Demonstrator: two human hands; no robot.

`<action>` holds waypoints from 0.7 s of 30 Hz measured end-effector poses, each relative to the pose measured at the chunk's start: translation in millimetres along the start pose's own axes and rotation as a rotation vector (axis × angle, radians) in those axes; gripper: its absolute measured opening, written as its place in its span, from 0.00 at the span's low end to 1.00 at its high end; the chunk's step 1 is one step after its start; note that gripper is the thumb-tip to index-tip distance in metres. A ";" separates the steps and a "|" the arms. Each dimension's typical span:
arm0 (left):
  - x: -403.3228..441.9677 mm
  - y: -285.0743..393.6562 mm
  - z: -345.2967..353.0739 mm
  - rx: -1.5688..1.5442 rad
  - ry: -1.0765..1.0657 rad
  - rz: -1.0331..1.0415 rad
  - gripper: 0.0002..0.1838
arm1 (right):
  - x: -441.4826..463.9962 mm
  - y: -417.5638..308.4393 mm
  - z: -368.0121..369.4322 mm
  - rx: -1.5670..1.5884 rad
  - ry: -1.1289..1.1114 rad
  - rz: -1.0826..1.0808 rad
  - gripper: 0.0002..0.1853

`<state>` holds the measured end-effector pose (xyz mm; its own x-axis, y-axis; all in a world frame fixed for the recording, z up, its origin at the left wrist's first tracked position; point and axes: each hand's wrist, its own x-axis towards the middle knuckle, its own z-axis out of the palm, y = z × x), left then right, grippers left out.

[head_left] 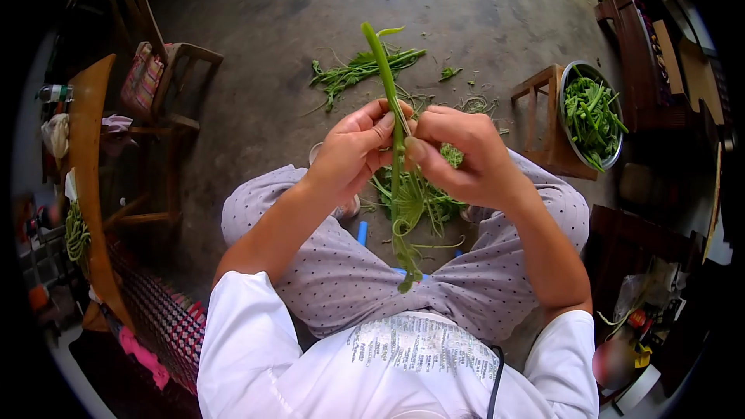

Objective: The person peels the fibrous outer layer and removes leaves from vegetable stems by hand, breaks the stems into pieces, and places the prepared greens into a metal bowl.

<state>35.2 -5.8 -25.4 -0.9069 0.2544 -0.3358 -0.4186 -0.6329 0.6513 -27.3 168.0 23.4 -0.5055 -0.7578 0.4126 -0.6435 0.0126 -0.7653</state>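
A long green stem [382, 58] with curled tendrils and leaves at its lower end stands nearly upright in front of my body. My left hand [358, 143] holds it around the middle, thumb and fingers closed on it. My right hand [458, 147] is closed at the stem's right side, thumb and forefinger pinching a thin strand along it. Below, partly hidden by my hands, a heap of leafy greens [438, 206] lies between my feet. Beyond my hands, a bundle of cut stems [365, 70] rests on the floor.
On a wooden stool [537, 93] at the right is a metal bowl [564, 120] of green pieces. A wooden chair [186, 54] stands at the left, near a wooden table edge [89, 155]. Scraps [450, 73] lie on the floor. Dark furniture [628, 54] is at the far right.
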 end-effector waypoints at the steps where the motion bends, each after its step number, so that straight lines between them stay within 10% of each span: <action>1: -0.9 3.5 1.0 -0.001 0.034 -0.004 0.11 | -1.7 -4.2 -7.6 0.210 -0.064 0.133 0.05; 8: 3.4 2.0 -8.9 0.095 0.097 -0.014 0.12 | -7.9 1.3 -86.7 1.497 -0.009 -0.074 0.10; 13: -1.1 -6.1 0.1 0.121 -0.213 -0.105 0.12 | 2.6 14.7 -65.1 0.549 0.307 0.466 0.14; 21: -3.1 -14.6 12.7 0.111 -0.311 -0.146 0.14 | 2.9 8.4 -28.0 -0.083 0.170 0.326 0.11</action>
<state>43.5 12.0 -25.1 -0.8006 0.5577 -0.2190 -0.5323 -0.4943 0.6873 -50.3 184.2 32.0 -0.7753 -0.5860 0.2356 -0.4739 0.2933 -0.8303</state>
